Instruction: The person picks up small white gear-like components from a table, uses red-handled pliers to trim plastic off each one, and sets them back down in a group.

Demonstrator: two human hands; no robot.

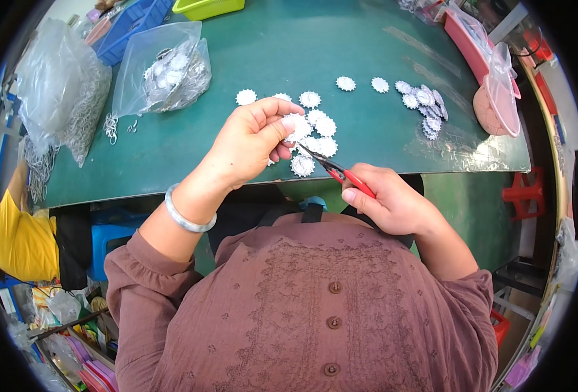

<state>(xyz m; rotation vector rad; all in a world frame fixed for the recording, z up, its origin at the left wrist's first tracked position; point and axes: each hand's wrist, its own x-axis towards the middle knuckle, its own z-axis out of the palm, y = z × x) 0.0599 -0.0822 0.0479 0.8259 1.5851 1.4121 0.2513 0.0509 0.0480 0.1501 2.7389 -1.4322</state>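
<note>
My left hand (253, 140) pinches a small white scalloped disc (297, 126) between thumb and fingers above the green table (249, 163). My right hand (390, 202) grips red-handled pliers (341, 173) whose dark tips point up at that disc. Several more white scalloped discs (318, 124) lie on the table just beyond my hands, one (302, 165) right under the pliers' tips. A silver bangle sits on my left wrist.
A clear bag of discs (168, 72) and a bag of metal chain (63, 98) lie at the left. Another pile of discs (425, 108) sits at the right by a pink tray (491, 78). A person in yellow (21, 242) is at the lower left.
</note>
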